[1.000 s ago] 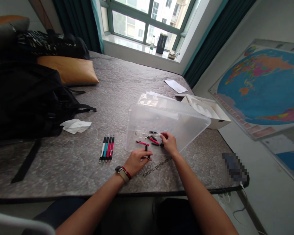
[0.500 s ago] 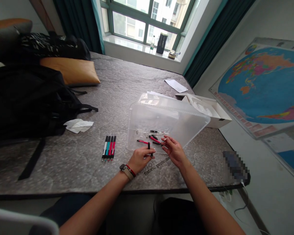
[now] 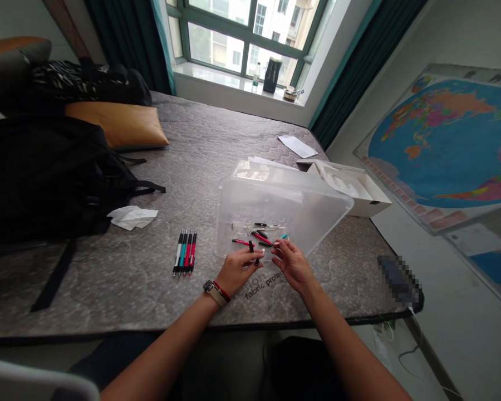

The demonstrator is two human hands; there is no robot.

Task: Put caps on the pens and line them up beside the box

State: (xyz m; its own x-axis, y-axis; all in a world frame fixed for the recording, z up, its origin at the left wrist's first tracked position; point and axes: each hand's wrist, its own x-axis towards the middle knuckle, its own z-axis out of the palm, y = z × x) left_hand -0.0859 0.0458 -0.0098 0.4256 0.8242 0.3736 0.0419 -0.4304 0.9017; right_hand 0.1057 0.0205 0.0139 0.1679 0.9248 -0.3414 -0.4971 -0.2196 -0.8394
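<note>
My left hand (image 3: 239,268), with a watch and a red band at the wrist, is closed on a short black pen part (image 3: 251,245). My right hand (image 3: 293,264) is pinched close beside it at the near edge of a clear plastic bin (image 3: 317,214); whatever is between its fingertips is too small to make out. The bin lies tipped with its opening towards me. Inside are a red pen barrel (image 3: 240,241), another red pen part (image 3: 262,238), black pieces and small metal parts. A teal piece (image 3: 283,236) shows just behind my right fingers.
Several assembled pens (image 3: 185,253) lie in a row left of the bin. Further left are a crumpled tissue (image 3: 132,217) and a black backpack (image 3: 45,178). An open white box (image 3: 369,207) stands behind the bin, and a pixelated device (image 3: 401,281) lies at the right edge.
My right hand has drawn slightly back and closer to my left hand. The teal piece now shows behind its fingers. My left hand keeps its hold on the black pen part.
</note>
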